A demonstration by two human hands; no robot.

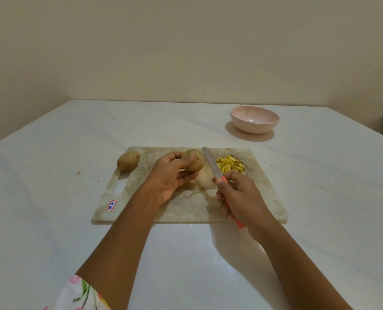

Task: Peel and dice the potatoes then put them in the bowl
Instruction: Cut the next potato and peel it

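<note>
Unpeeled brown potato [195, 163], mid-frame above the marbled cutting board [186, 204], gripped by left hand [171, 176]; right hand [239, 198] grips orange-handled knife [210, 163]. Diced yellow cubes [229, 164] right of centre.

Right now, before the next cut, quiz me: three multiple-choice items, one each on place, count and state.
1. The dice lie on the board's: A left end; B middle; C right end.
2. Unpeeled potatoes in view: A one; B two; C four.
3. The right grip: A holds the knife; B lies open; C holds a potato.
Key: C, the yellow pile is right of the blade; B, one at the board's left end, one in the left grip; A, it wraps the red handle.
</note>
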